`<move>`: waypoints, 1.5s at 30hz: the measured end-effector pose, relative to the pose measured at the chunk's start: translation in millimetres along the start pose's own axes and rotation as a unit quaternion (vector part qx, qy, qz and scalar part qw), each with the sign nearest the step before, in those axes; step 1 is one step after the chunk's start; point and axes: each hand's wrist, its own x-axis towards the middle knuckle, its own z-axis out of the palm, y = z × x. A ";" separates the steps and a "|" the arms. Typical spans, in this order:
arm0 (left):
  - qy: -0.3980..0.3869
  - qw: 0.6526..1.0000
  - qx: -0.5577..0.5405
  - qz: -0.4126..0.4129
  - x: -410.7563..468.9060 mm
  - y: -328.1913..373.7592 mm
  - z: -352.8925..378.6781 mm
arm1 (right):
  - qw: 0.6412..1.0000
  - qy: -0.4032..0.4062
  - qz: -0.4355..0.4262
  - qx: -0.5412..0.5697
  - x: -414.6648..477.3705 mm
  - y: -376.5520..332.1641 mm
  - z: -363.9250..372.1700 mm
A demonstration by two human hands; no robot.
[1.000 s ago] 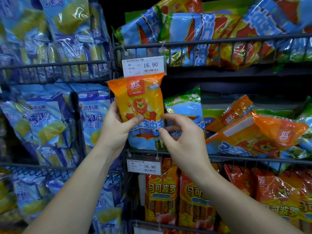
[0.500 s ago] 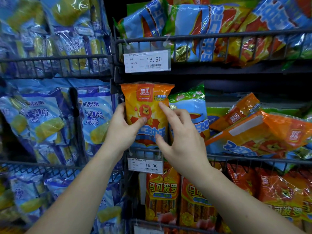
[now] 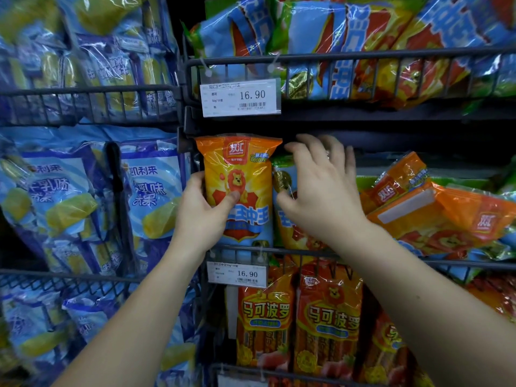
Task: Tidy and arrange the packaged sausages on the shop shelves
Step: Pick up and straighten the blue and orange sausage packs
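Orange sausage pack being stood upright at the left end of the middle shelf.

The left hand [image 3: 201, 219] is gripping the orange lion pack [image 3: 240, 174] by its left edge, with the thumb pressing on the front. The pack is standing upright behind the wire rail [image 3: 279, 249], just under the upper price tag [image 3: 240, 97]. The right hand [image 3: 324, 191] is reaching over the green-and-blue pack [image 3: 282, 219] just beside it. Its fingers are spread and bent, but this hand is blurred, so I cannot tell if it is gripping or only touching. I am judging the work on this shelf as only beginning: one pack is looking placed, while the orange packs on the right [image 3: 446, 216] are lying tilted on one another and are waiting to be stood up.
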 end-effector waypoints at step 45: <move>0.053 0.992 0.100 0.053 -24.3 11.2 7.4 | 0.991 0.021 0.046 0.125 19.6 29.0 -21.2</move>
